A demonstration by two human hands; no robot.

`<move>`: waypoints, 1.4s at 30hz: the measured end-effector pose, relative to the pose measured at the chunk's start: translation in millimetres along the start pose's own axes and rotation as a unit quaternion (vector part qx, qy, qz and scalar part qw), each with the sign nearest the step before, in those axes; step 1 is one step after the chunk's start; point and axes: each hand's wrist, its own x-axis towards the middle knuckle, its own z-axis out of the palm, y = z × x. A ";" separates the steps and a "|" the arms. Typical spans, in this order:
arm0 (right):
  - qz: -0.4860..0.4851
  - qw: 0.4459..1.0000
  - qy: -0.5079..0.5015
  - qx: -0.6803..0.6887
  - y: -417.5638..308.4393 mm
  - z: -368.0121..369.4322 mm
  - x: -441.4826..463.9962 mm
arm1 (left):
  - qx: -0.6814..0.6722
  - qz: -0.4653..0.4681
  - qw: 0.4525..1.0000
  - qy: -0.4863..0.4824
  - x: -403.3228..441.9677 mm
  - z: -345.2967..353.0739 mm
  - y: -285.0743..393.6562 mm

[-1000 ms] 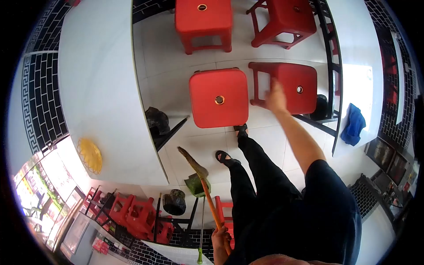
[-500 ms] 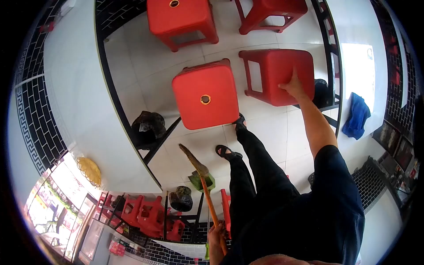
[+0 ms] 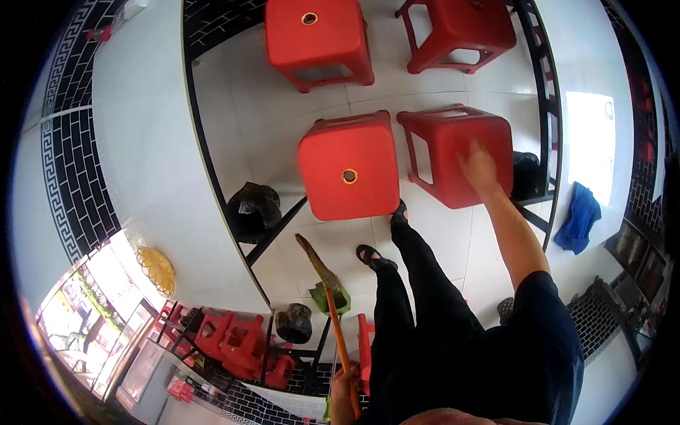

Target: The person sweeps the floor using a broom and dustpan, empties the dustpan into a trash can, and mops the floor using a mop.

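Observation:
My left hand (image 3: 344, 386), low in the view, is closed around the orange handle of a broom (image 3: 338, 333), which slants up to a worn, dark tip. A green dustpan (image 3: 338, 301) lies on the floor behind the broom. A green stick shows beside this hand; whether the hand also holds it is unclear. At the end of my stretched right arm, my right hand (image 3: 479, 168) is over the seat of a red plastic stool (image 3: 453, 188). Its fingers look apart, though blurred, and contact with the seat is hard to judge. Another red stool (image 3: 347, 198) stands just left.
Two more red stools (image 3: 312, 46) stand farther forward. A long white table (image 3: 156, 142) runs along the left, another white table (image 3: 591, 78) along the right with a blue cloth (image 3: 579, 218). Black bin bags (image 3: 255, 209) sit by the table legs. Several stools (image 3: 244, 347) stand lower left.
The view has turned slightly, so most things sit lower and farther right. My right hand is now blurred over the stool seat. My left hand still holds the broom.

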 end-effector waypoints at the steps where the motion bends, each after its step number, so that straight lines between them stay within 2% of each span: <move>1: -0.052 0.998 0.028 0.022 -31.3 -1.9 10.6 | -0.053 -0.013 0.998 0.011 2.4 -0.8 0.2; 4: -0.225 0.966 0.094 0.082 -161.9 -10.6 69.3 | -0.052 -0.029 0.998 0.024 23.7 -14.8 -12.5; 6: -0.226 0.965 0.082 0.103 -218.5 -3.4 118.4 | -0.066 -0.031 0.997 0.023 24.5 -12.8 -18.2; 8: -0.207 0.970 0.110 0.057 -249.3 7.3 138.8 | -0.072 -0.033 0.997 0.019 21.3 -5.6 -12.4; 9: -0.219 0.969 0.099 0.056 -267.8 14.6 161.5 | -0.062 -0.056 0.996 0.044 17.5 7.2 -8.0; 11: -0.218 0.975 0.021 -0.028 -307.5 33.5 207.5 | -0.062 -0.080 0.992 0.076 26.6 8.3 -9.1; 12: -0.218 0.975 0.020 -0.028 -304.2 31.6 219.4 | -0.090 -0.022 0.996 -0.001 33.2 -2.0 -23.0; 13: -0.235 0.968 0.067 -0.061 -304.1 33.7 226.3 | -0.123 0.036 0.989 -0.073 31.0 0.2 -27.5; 15: -0.254 0.957 0.105 -0.092 -308.6 48.0 245.8 | -0.128 0.003 0.991 -0.038 19.0 13.2 -16.0; 18: -0.273 0.956 0.105 -0.011 -319.9 48.9 260.5 | -0.139 -0.051 0.989 -0.009 8.3 21.6 -5.9; 19: -0.295 0.912 0.123 -0.257 -326.4 51.8 262.5 | -0.121 -0.074 0.990 0.014 7.9 27.3 -2.2; 20: -0.297 0.809 0.131 -0.489 -327.6 55.9 263.4 | -0.100 -0.099 0.989 0.038 7.4 28.3 1.5; 21: -0.297 0.809 0.131 -0.489 -329.2 56.4 267.0 | -0.112 -0.085 0.990 0.027 10.8 27.8 -1.0; 24: -0.288 0.812 0.149 -0.485 -328.6 52.1 275.4 | -0.086 -0.085 0.992 0.041 24.2 20.1 -10.6; 26: -0.278 0.854 0.163 -0.409 -321.6 49.7 277.9 | -0.087 -0.112 0.989 0.034 25.0 12.4 -4.6; 27: -0.278 0.853 0.163 -0.410 -318.3 57.1 269.6 | -0.091 -0.134 0.986 0.036 22.6 7.8 0.4; 28: -0.272 0.917 0.187 -0.223 -311.0 64.9 253.2 | -0.090 -0.136 0.986 0.034 21.5 0.2 -4.1; 29: -0.262 0.942 0.209 -0.029 -309.0 62.3 234.9 | -0.071 -0.127 0.989 0.016 26.3 -6.8 -18.0; 31: -0.265 0.950 0.165 0.007 -304.1 56.1 198.4 | -0.043 -0.106 0.993 -0.015 40.0 -26.1 -13.9; 32: -0.309 0.935 0.167 0.038 -287.4 60.6 163.7 | -0.065 -0.097 0.993 -0.027 42.0 -29.8 -26.4; 33: -0.353 0.918 0.166 0.067 -285.7 52.5 117.7 | -0.077 -0.073 0.991 -0.083 29.5 -24.4 -7.9; 34: -0.294 0.949 0.024 0.113 -274.8 39.4 56.7 | -0.142 -0.079 0.986 -0.024 15.1 -14.0 -2.5; 35: -0.314 0.941 -0.026 0.121 -252.8 52.5 7.9 | -0.061 -0.048 0.993 -0.087 23.8 -31.7 -10.9; 36: -0.331 0.931 -0.078 0.130 -229.5 65.3 -40.6 | 0.038 -0.023 0.998 -0.042 30.2 -35.6 -23.6; 37: -0.345 0.919 -0.130 0.139 -205.4 78.7 -87.2 | 0.016 0.017 0.998 -0.053 37.6 -42.2 -40.0; 38: -0.252 0.899 -0.303 0.189 -176.4 93.9 -142.6 | -0.008 0.055 0.996 -0.066 36.1 -40.9 -41.1; 39: -0.130 0.864 -0.440 0.207 -148.7 108.7 -197.7 | -0.040 0.014 0.995 -0.092 53.7 -49.8 -63.3; 40: 0.020 0.794 -0.576 0.195 -141.8 112.1 -246.2 | -0.119 0.035 0.990 -0.063 47.3 -36.2 -42.6; 41: 0.107 0.748 -0.608 0.244 -146.5 105.3 -305.3 | -0.147 0.025 0.986 -0.074 50.7 -33.5 -36.3; 42: 0.150 0.715 -0.656 0.189 -159.2 100.8 -347.8 | -0.170 0.020 0.981 -0.091 56.1 -33.6 -35.6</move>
